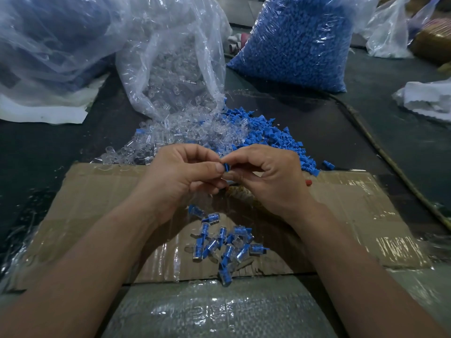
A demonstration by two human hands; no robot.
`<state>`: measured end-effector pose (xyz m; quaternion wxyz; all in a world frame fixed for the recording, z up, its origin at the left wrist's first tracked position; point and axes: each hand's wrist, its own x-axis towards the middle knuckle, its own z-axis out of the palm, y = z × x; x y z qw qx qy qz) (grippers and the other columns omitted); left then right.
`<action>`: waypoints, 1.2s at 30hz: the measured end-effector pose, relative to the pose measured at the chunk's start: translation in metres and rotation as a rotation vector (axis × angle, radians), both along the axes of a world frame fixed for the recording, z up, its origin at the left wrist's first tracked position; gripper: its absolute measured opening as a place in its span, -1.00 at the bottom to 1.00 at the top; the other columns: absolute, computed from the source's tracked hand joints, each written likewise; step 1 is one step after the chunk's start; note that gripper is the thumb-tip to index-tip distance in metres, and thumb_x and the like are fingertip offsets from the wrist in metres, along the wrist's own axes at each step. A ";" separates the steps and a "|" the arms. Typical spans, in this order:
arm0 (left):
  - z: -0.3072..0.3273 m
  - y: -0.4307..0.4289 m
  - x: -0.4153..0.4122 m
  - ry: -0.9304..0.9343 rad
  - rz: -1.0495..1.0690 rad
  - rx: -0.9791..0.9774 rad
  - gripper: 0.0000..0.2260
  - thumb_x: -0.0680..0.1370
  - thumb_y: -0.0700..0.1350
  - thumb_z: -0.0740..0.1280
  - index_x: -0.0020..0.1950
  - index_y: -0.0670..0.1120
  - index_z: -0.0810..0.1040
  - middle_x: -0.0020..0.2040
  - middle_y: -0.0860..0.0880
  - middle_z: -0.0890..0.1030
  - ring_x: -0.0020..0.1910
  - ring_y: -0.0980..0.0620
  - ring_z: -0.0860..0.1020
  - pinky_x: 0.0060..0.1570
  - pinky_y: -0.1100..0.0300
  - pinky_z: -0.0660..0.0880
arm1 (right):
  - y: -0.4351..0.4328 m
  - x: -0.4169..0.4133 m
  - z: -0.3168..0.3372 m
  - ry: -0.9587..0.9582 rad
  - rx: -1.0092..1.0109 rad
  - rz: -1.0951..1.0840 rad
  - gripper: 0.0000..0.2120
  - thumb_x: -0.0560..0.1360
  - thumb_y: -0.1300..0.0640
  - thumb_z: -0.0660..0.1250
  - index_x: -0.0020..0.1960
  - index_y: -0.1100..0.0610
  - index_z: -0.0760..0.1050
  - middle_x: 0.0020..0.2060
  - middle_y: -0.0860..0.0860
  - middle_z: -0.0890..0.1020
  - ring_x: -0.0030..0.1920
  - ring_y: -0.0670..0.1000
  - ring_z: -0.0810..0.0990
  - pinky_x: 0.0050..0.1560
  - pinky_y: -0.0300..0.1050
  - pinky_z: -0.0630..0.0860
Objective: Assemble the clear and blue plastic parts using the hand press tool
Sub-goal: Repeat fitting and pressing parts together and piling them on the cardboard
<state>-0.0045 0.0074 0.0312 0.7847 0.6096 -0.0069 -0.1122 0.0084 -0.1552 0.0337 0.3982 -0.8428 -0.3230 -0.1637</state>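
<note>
L hand and R hand meet above the cardboard sheet, fingers curled. Both pinch one blue part between thumb and fingertips, at centre frame. Whether a clear piece is also in the grip: cannot tell.

Approx. a dozen assembled pieces, blue inside clear, lie loose on the cardboard, below the hands.

Beyond the hands: clear parts spill from an open clear bag onto the dark surface. Loose blue parts lie touching them on the R. A full bag of blue parts stands further back, R of the clear bag.
</note>
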 end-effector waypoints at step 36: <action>-0.005 0.005 0.005 0.010 0.129 -0.010 -0.94 0.33 -0.32 0.31 -0.22 -0.21 0.50 -0.42 -0.07 0.61 -0.38 0.02 0.61 -0.42 0.27 0.56 | -0.035 0.009 0.017 0.538 -0.797 -0.191 -0.45 0.23 -0.17 0.48 0.16 -0.10 0.40 -0.10 -0.22 0.36 -0.05 -0.13 0.36 -0.10 -0.16 0.36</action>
